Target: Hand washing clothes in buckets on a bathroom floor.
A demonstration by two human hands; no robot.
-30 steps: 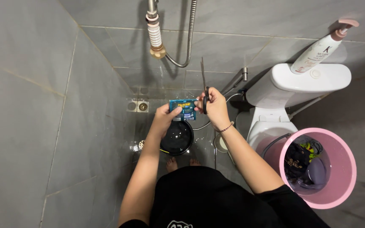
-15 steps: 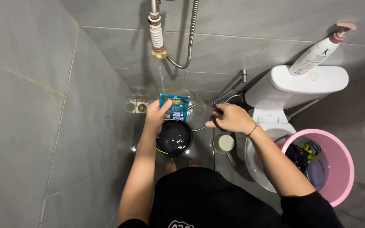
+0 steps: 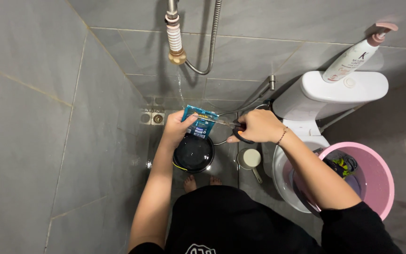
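My left hand pinches a small blue sachet by its left edge, holding it above a black round basin on the floor. My right hand grips a pair of black-handled scissors, whose blades lie across the top right corner of the sachet. Both arms reach out from my dark shirt. My bare toes show just below the basin.
A white toilet stands at the right with a white pump bottle on its tank. A pink bucket with items sits at the right. A small beige dipper, a floor drain, and a tap with hose are nearby.
My right hand has swung the scissors from upright down to level and brought the blades onto the sachet's corner. My left hand has lifted the sachet slightly above the basin.
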